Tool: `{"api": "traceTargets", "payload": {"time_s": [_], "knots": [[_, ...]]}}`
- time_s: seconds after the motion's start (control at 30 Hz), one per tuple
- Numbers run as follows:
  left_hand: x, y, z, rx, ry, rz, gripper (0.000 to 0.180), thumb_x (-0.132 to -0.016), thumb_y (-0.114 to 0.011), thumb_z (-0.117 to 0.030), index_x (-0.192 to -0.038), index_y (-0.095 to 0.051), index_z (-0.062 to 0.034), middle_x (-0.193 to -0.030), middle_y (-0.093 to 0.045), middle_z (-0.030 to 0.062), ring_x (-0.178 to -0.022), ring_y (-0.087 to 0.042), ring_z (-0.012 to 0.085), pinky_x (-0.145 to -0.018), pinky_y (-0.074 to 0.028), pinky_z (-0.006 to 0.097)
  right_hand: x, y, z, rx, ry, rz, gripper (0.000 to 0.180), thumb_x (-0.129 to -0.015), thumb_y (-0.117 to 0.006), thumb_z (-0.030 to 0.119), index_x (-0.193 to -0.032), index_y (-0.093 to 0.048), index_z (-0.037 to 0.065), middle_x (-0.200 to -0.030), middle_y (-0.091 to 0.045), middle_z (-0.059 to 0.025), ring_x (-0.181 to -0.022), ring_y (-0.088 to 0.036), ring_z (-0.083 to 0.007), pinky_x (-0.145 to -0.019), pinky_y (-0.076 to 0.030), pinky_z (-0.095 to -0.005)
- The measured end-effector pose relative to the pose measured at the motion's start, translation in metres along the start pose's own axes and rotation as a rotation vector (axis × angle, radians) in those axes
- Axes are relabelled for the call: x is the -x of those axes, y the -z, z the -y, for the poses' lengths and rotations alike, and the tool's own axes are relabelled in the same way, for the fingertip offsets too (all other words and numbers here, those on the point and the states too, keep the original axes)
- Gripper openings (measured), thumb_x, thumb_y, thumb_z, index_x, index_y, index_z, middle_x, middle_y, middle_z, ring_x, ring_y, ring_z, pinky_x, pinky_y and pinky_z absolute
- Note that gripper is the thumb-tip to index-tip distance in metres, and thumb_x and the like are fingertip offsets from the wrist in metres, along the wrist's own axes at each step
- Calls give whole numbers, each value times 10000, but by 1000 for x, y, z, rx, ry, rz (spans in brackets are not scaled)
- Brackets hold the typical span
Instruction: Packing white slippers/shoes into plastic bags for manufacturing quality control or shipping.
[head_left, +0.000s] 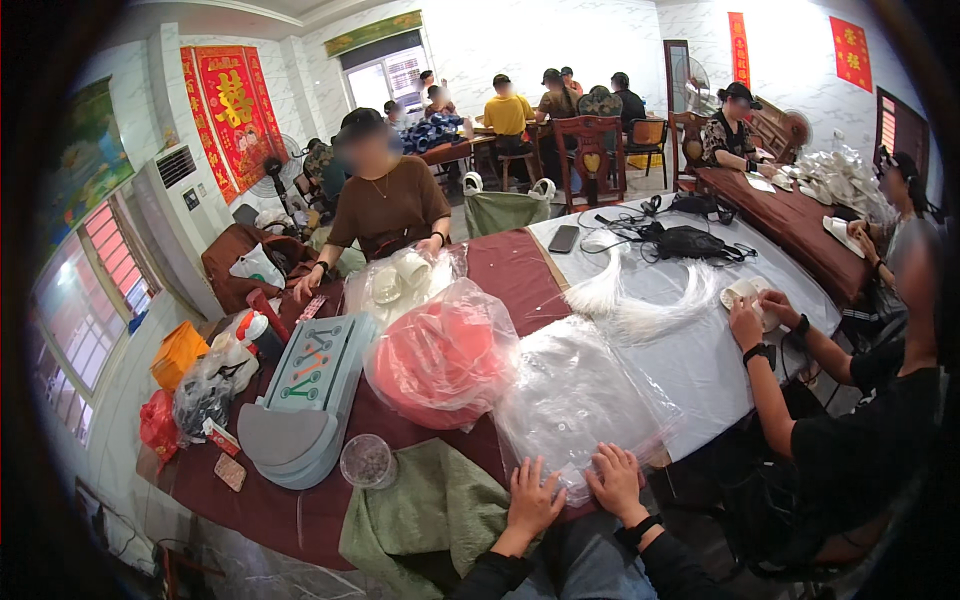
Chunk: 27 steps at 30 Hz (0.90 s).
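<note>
Two hands, the left hand (530,497) and right hand (615,480), rest flat with fingers spread, on one clear plastic bag (575,395) on the tabletop (700,350).

A clear plastic bag (580,400) lies near; a bag of red things (445,355) sits left; red wall signs (232,110) hang far.

Long table (520,275), dark red cloth one end, white at the other; on it a clear plastic bag (580,400), bagged red pieces (445,355), grey moulded tray (305,400), green cloth (430,505), small clear cup (366,461).
</note>
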<state>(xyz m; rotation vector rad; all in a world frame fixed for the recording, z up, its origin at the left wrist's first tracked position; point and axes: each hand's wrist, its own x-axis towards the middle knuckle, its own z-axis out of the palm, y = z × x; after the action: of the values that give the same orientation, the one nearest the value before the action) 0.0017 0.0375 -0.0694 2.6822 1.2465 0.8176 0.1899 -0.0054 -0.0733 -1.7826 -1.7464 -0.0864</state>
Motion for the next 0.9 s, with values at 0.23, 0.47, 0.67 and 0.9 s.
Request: {"api": "traceTargets", "payload": {"time_s": [0.23,0.47,0.67,0.9], "knots": [[-1,-1,0,-21,-1,-7,407,-800,-635,-341,-1144,-587,-130,-1312,-449,235,-1244,-379,427,-1016,-295,541,0,0,0,8,-9,-1,410,-823,-604,311,-1152,-539,74,-1252,-543,-101,-1210,-452,-285,-1020,-290,-450],[0,-1,0,-18,-4,-13,409,-796,-639,-341,-1139,-590,-124,-1306,-456,231,-1238,-388,424,-1011,-300,541,1,-1,0,-53,-34,-27,408,-817,-616,295,-1152,-540,75,-1251,-544,-100,-1203,-458,-282,-1021,-291,-443],[0,-1,1,-27,-11,-15,403,-798,-638,-339,-1131,-591,-117,-1303,-458,231,-1237,-388,426,-1006,-305,544,0,-2,-1,-42,-24,-30,418,-813,-621,283,-1161,-538,67,-1246,-545,-102,-1195,-466,-282,-1016,-295,-442],[0,0,0,-19,0,-4,403,-795,-639,-336,-1129,-590,-117,-1311,-451,232,-1239,-387,425,-1011,-301,538,-2,4,6,-145,-96,-64,393,-816,-613,273,-1145,-547,70,-1239,-548,-100,-1192,-468,-280,-1012,-297,-443]]}}
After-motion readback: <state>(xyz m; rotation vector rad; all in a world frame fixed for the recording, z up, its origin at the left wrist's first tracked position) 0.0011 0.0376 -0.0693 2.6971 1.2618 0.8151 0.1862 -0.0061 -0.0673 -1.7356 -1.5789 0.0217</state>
